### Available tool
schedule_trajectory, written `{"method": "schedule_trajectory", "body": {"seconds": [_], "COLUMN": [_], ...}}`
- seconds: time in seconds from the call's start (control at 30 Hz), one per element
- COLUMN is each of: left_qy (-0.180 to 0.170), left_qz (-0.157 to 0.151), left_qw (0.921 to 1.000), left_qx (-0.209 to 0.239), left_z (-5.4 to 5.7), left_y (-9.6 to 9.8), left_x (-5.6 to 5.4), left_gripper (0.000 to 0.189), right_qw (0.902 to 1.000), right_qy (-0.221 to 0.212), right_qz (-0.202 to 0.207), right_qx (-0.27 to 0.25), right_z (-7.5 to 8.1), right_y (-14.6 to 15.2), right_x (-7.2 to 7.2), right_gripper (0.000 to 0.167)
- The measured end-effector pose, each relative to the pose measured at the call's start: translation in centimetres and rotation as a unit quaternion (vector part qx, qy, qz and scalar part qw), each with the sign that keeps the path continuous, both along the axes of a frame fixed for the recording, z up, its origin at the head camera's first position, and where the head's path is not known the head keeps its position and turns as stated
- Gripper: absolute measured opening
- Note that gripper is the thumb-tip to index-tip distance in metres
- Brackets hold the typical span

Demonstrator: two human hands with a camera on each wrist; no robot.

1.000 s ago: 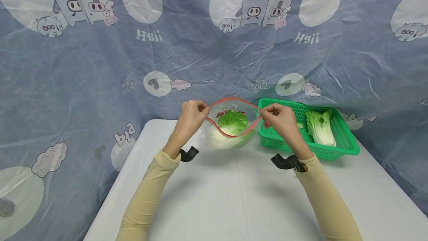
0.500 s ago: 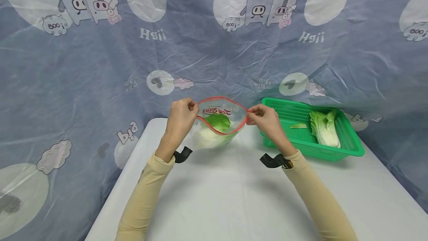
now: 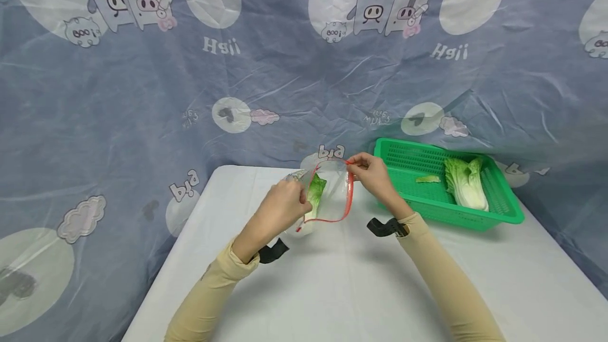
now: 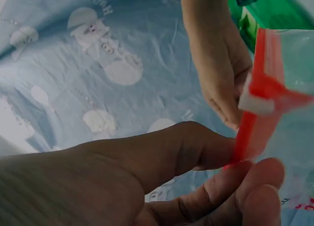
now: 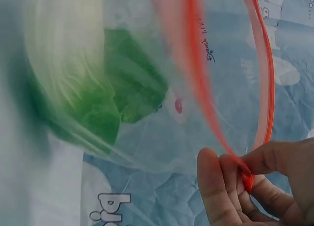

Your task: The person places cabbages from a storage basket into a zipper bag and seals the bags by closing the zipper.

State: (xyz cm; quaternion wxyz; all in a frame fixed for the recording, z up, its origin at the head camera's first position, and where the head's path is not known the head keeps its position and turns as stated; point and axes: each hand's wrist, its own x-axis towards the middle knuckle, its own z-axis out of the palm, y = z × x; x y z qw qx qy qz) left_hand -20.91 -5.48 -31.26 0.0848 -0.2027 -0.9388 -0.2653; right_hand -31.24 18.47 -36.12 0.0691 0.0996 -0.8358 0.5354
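A clear zip bag (image 3: 336,197) with a red zip rim hangs between my hands, its mouth spread wide. Inside it is a napa cabbage (image 3: 315,190), pale stalk and green leaves, pressed against the plastic in the right wrist view. My left hand (image 3: 284,203) pinches the red rim between thumb and fingers, close below a white slider (image 4: 256,102) in the left wrist view. At the other end of the mouth, my right hand (image 3: 372,174) pinches the red rim; its thumb and fingertips meet on the strip (image 5: 248,181) in the right wrist view.
A green plastic basket (image 3: 456,216) stands at the right on the white table (image 3: 323,289). It holds another napa cabbage (image 3: 466,186) and a small loose leaf piece (image 3: 428,179). A patterned grey-blue sheet (image 3: 280,67) hangs behind the table.
My left hand has moved down and nearer, tilting the bag's mouth from level to slanted. Both hands first shifted left with the bag; the right has since stayed nearly in place.
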Motion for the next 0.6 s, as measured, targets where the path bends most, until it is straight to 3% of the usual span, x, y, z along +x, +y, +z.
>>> {"method": "schedule_trajectory", "body": {"seconds": [0.1, 0.17, 0.33, 0.47, 0.6], "left_qy": [-0.030, -0.037, 0.003, 0.023, 0.013], "left_qz": [-0.015, -0.008, 0.018, 0.007, -0.015], "left_qw": [0.9994, 0.9991, 0.9935, 0.9842, 0.9808], "left_qx": [-0.001, 0.019, 0.113, 0.176, 0.194], "left_z": [-1.3, -2.1, -4.0, -5.1, -6.1], "left_y": [1.7, 2.7, 4.6, 6.0, 6.9], "left_x": [-0.5, -1.1, -2.8, -3.8, -4.3], "left_gripper": [0.035, 0.028, 0.012, 0.013, 0.007], "right_qw": [0.9997, 0.9992, 0.9978, 0.9963, 0.9942], "right_qy": [-0.002, 0.003, 0.005, 0.000, -0.018], "right_qz": [0.001, 0.006, 0.025, 0.042, 0.048], "right_qx": [0.024, 0.039, 0.061, 0.074, 0.095], "right_z": [-0.5, -1.0, -2.3, -3.0, -3.5], "right_y": [0.8, 1.6, 3.3, 4.7, 6.5], "right_x": [0.2, 0.3, 0.5, 0.6, 0.6], "right_gripper": [0.014, 0.013, 0.017, 0.021, 0.023]}}
